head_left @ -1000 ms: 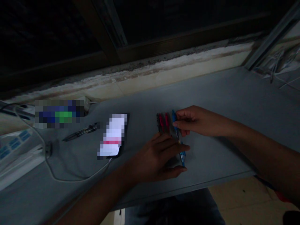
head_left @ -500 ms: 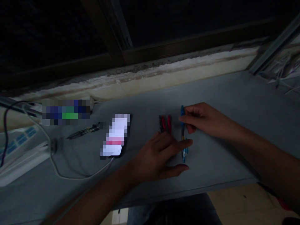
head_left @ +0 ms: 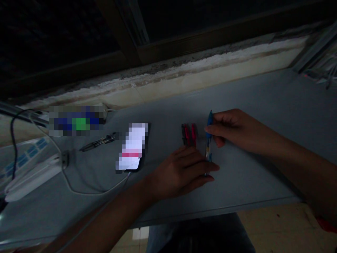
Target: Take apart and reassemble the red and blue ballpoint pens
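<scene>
My right hand [head_left: 230, 128] pinches the upper end of a blue pen [head_left: 208, 138] that stands tilted on the grey table [head_left: 263, 105]. My left hand [head_left: 181, 172] lies on the table below it, fingers together, with the fingertips closing around the pen's lower end. Just left of the blue pen, several red and dark pens [head_left: 189, 134] lie side by side, their lower ends hidden under my left hand.
A phone [head_left: 133, 146] with a lit screen lies left of the hands, a white cable [head_left: 86, 189] running from it. A dark pen [head_left: 98, 142] lies further left. A power strip [head_left: 28, 165] sits at the left edge. A window sill [head_left: 184, 77] borders the table's far side.
My right hand has drawn the blue pen to the right, away from the red pens, and lifted its top end. My left hand's fingers have closed in on the pen's lower end.
</scene>
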Available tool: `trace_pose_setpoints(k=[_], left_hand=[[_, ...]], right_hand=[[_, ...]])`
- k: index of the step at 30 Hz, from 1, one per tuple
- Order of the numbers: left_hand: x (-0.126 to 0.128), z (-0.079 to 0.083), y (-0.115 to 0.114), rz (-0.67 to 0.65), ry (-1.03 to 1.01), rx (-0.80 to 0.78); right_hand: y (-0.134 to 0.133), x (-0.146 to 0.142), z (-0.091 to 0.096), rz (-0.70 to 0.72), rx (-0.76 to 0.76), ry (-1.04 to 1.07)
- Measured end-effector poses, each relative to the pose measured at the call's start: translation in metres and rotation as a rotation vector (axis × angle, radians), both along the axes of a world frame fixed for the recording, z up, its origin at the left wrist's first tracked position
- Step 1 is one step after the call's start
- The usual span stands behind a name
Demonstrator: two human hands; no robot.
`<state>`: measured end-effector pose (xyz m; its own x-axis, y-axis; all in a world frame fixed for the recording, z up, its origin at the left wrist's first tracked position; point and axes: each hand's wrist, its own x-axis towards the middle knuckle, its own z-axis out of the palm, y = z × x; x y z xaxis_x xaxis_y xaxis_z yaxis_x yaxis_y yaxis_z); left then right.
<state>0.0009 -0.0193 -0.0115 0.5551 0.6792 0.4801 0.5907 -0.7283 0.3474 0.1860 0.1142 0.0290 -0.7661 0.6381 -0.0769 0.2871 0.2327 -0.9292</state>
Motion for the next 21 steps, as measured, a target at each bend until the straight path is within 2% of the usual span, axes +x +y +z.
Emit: trace_pose_setpoints(k=[6,10,13,17,21], left_hand=[[0.003,0.000,-0.003,-0.010,-0.002,-0.004],[-0.001,0.000,-0.002,-0.036,0.002,-0.071],[-0.002,-0.001,-0.001,0.020,-0.010,-0.120],[-0.004,-0.002,0.000,0.149,-0.002,-0.090],[-0.005,-0.004,0.000,0.204,-0.022,-0.094]], right_hand=[[0.002,0.000,-0.001,0.070,0.004,-0.060],[0.007,0.001,-0.001,0.053,0.081,-0.104],[0.011,0.002,-0.003,0.043,0.188,-0.202],[0.018,0.003,-0.006,0.044,0.328,-0.366],[0.033,0.007,-0.007,0.041,0.449,-0.516]])
